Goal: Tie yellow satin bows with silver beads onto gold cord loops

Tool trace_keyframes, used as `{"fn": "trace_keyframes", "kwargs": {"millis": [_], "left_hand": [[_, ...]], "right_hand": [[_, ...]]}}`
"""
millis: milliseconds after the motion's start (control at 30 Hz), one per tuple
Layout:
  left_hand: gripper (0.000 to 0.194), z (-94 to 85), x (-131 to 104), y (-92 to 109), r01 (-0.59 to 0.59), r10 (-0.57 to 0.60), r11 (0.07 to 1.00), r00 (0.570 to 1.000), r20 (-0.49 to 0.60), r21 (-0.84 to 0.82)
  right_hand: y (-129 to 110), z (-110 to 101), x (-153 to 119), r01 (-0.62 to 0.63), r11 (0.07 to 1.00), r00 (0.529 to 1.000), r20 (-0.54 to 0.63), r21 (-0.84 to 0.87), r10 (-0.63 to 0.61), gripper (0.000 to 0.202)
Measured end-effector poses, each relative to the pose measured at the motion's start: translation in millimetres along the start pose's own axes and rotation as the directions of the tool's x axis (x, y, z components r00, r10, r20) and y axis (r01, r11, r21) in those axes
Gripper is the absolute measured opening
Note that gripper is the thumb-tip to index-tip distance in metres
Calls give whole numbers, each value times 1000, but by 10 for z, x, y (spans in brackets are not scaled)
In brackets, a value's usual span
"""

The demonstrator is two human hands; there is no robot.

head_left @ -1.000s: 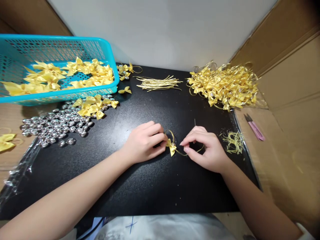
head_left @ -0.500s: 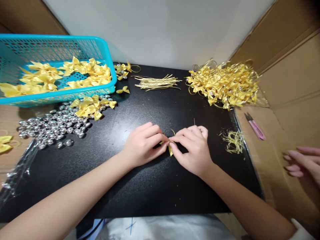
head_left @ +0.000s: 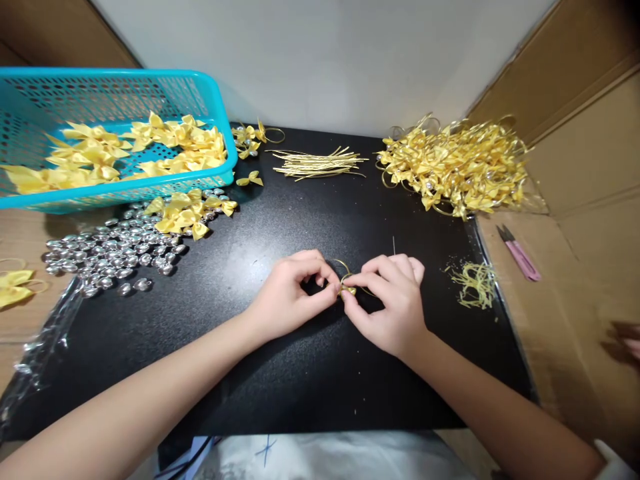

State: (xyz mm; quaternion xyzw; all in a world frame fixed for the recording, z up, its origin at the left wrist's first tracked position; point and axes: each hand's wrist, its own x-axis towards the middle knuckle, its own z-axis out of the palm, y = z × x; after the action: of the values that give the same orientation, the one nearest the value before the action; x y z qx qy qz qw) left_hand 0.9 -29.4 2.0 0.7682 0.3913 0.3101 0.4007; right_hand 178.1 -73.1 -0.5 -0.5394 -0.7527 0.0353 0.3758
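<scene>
My left hand (head_left: 300,287) pinches one side of a small yellow ribbon bow (head_left: 349,291) between thumb and forefinger. From the other side, my right hand (head_left: 390,297) has its thumb and forefinger closed on the same piece. A thin gold cord (head_left: 345,263) loops up from the bow between the hands, and part of it curves under my right fingers. Fingertips cover much of the bow. A thin needle (head_left: 393,245) sticks up from behind my right hand's curled fingers; its lower end is hidden.
A turquoise basket (head_left: 227,143) of yellow bows stands at left above many silver beads (head_left: 115,250). Gold cords (head_left: 320,164) lie at the back. A heap of finished bows (head_left: 455,170) is back right, near thread scraps (head_left: 475,285) and pink snips (head_left: 520,253). Another person's hand (head_left: 634,345) shows at the right edge.
My left fingers have shifted their pinch and lifted slightly, and the bow has turned so less ribbon hangs below. The other person's hand has drawn away to the right.
</scene>
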Motion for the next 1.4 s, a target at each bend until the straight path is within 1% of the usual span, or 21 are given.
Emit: {"fn": "trace_keyframes", "kwargs": {"millis": [133, 333, 500, 733, 933, 1033, 1133, 1233, 1333, 1400], "left_hand": [[11, -11, -2, 6, 41, -40, 998, 999, 33, -41], [11, -20, 15, 22, 64, -62, 997, 996, 61, -35], [12, -33, 17, 31, 73, -72, 997, 997, 40, -14], [11, -30, 19, 27, 28, -28, 1000, 999, 19, 3], [11, -26, 25, 27, 12, -12, 1000, 1000, 21, 2], [11, -26, 22, 27, 4, -4, 1000, 1000, 25, 1], [12, -30, 22, 19, -4, 4, 1000, 999, 31, 7], [13, -36, 27, 7, -6, 5, 1000, 999, 35, 19], [12, -44, 33, -3, -9, 8, 999, 1000, 17, 51], [11, -51, 34, -7, -32, 32, 995, 999, 5, 97]], "right_hand": [[22, 39, -9, -35, 999, 999, 12, 6, 35, 6], [20, 53, -2, -23, 1000, 1000, 9, 5, 23, 11], [23, 30, -4, -9, 1000, 1000, 2, -15, 9, 13], [10, 26, -1, 8, 1000, 1000, 0, -5, -8, 1], [6, 11, 1, 6, 1000, 999, -32, -11, -6, 4], [15, 9, 2, 19, 1000, 1000, -4, -1, -19, 7], [33, 25, 6, 47, 999, 999, 18, -13, -46, 4], [50, 36, 15, 63, 998, 998, -14, -27, -64, 11], [54, 22, 24, 58, 998, 998, -22, -32, -58, 14], [51, 6, 26, 53, 998, 999, -10, -28, -53, 14]]}}
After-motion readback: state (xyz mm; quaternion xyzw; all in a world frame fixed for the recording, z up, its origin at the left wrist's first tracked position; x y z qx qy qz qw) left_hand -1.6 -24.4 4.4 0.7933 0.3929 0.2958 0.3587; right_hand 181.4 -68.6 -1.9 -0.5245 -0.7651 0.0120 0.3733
